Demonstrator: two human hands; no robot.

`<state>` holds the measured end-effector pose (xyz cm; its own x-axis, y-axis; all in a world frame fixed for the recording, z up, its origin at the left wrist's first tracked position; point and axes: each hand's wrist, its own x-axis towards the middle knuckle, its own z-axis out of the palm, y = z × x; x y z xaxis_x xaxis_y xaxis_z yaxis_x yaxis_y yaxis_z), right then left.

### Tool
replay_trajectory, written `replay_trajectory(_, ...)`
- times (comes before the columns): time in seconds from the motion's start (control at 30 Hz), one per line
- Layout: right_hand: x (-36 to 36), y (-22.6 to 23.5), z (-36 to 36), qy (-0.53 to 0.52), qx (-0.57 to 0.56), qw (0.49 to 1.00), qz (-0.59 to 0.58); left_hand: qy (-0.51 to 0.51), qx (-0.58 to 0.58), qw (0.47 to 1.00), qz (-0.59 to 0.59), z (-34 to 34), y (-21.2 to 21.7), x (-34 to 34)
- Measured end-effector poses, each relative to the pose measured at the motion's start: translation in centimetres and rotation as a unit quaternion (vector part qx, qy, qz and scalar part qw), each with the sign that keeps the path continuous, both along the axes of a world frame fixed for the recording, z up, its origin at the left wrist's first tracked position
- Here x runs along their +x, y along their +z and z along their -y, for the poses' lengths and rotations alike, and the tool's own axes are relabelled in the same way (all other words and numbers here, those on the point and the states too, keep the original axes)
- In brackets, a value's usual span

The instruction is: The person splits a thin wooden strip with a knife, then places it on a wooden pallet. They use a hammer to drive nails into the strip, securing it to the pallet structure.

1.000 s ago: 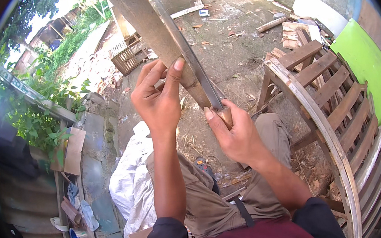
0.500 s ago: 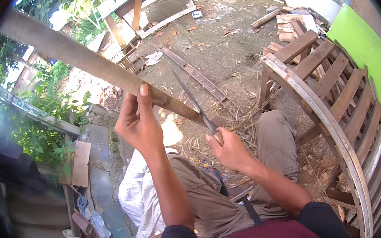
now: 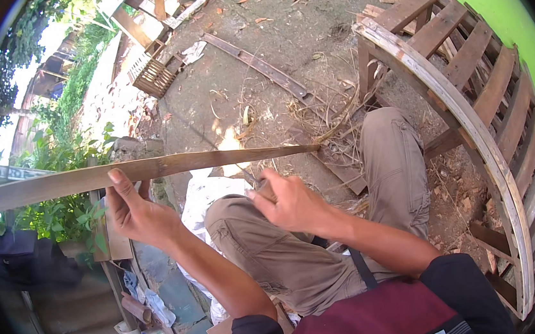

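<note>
A long, flat bamboo strip (image 3: 215,158) with faint nodes lies nearly level across the view, tapering to its right end near the ground. My left hand (image 3: 136,212) pinches it from below between thumb and fingers, left of the middle. In my right hand (image 3: 293,203), closed round a short wooden handle, is a long thin knife (image 3: 200,133). Its blade points up and to the left, blurred, and seems to pass behind the strip. The handle is mostly hidden by my fingers, just below the strip.
A curved slatted wooden frame (image 3: 470,128) stands close on the right. Wood shavings (image 3: 342,137) and a dark plank (image 3: 258,65) lie on the dirt ground ahead. A white sack (image 3: 209,198) is beside my left leg. Further left are plants (image 3: 60,219) and a low wall (image 3: 173,292).
The bamboo strip has swung from a steep slant to nearly level, its left end lowered. My left hand moved left and down; my right hand moved left, tipping the blade further left.
</note>
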<state>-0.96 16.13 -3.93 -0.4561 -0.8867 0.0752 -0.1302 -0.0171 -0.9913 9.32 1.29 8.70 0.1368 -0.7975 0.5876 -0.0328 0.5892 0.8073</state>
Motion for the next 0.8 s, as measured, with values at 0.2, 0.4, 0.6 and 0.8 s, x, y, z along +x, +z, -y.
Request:
replay_trajectory(0.2, -3.3, -16.1, 0.5, -0.109, 0.22, 0.969, 0.002, -0.012, -0.01, 1.0, -0.026, 1.8, 0.5, 0.4)
replay_trajectory(0.4, -3.1, -11.2, 1.2, -0.025, 0.224, 0.974, 0.012, 0.02, 0.005, 1.0, -0.019, 3.4, -0.3, 0.7)
replay_trajectory(0.6, -4.6, -24.9, -0.7, -0.146, 0.326, 0.934, -0.01, -0.032, -0.004, 0.999, -0.032, 4.5, 0.7, -0.6)
replay_trajectory(0.8, -2.7, -23.5, 0.5, -0.18, 0.306, 0.935, 0.009, -0.014, -0.008, 0.999, -0.031, 5.3, 0.5, -2.0)
